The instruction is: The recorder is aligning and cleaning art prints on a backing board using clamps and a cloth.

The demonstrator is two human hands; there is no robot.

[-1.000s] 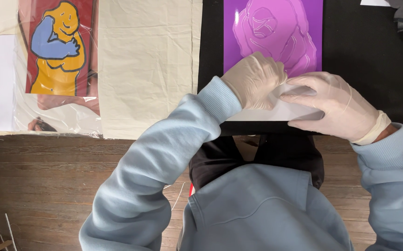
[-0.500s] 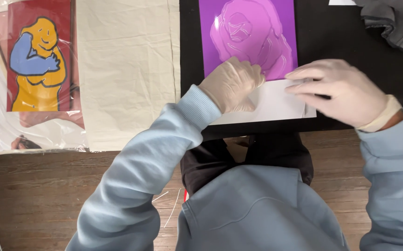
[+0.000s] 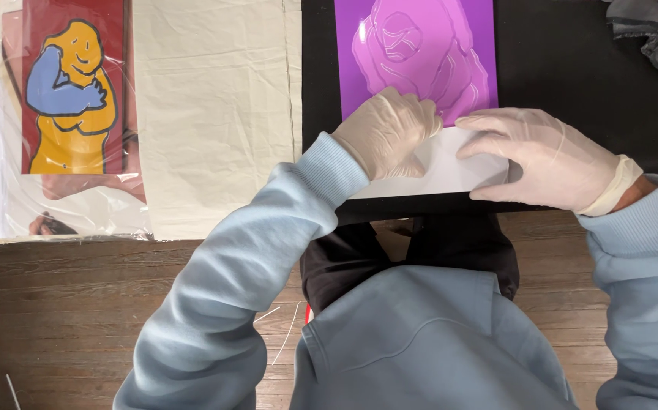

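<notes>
Nearby, red print (image 3: 74,91), cream cloth (image 3: 219,114).

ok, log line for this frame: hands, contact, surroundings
left hand: gloved, on white sheet | right hand: gloved, flat on same sheet | purple relief print under sheet | black mat beneath

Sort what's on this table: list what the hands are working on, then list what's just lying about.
In hand:
- left hand, gloved, pressing on the purple relief sheet
- right hand, gloved, flat on the white backing sheet

Lying about:
- red print with a yellow and blue figure, in clear wrap
- cream cloth
- grey cloth
</notes>
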